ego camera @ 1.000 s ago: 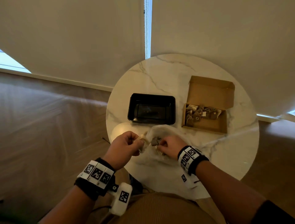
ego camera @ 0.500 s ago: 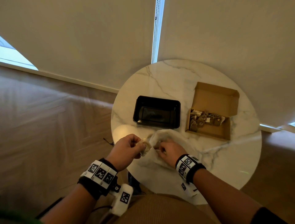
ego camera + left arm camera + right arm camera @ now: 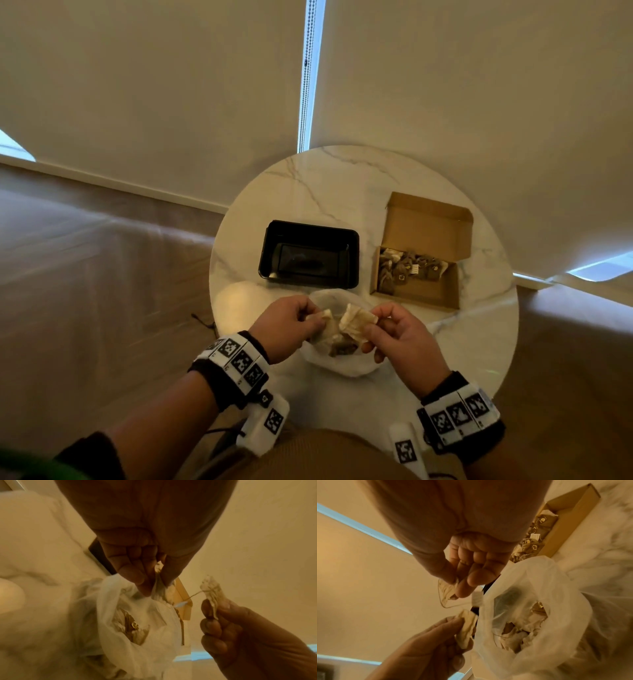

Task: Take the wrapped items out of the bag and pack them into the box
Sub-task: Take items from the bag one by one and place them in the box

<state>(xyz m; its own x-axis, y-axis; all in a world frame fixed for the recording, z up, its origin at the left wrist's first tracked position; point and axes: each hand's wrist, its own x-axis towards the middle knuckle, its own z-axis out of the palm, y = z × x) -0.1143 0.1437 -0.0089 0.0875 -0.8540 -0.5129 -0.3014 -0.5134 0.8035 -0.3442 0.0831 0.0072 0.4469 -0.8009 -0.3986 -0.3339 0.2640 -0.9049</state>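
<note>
A translucent white plastic bag (image 3: 346, 363) lies open on the round marble table (image 3: 479, 342), near its front edge, with brown and pale wrapped items (image 3: 537, 609) inside. Just above its mouth my left hand (image 3: 310, 317) pinches a pale wrapped item (image 3: 322, 314). My right hand (image 3: 371, 322) pinches another pale wrapped item (image 3: 356, 323). A thin string (image 3: 195, 595) with a small white tag (image 3: 477, 599) runs between the two items. The open cardboard box (image 3: 428, 222) stands at the right rear, with several wrapped items (image 3: 407, 267) along its far side.
An empty black plastic tray (image 3: 308, 253) sits left of the box, just beyond the bag. The table's edge curves close on every side. Pale roller blinds (image 3: 171, 85) hang behind the table, above a wooden floor (image 3: 85, 274).
My right hand has come up out of the bag with a pale item. The two hands have drawn a little apart, and the string now shows between their items.
</note>
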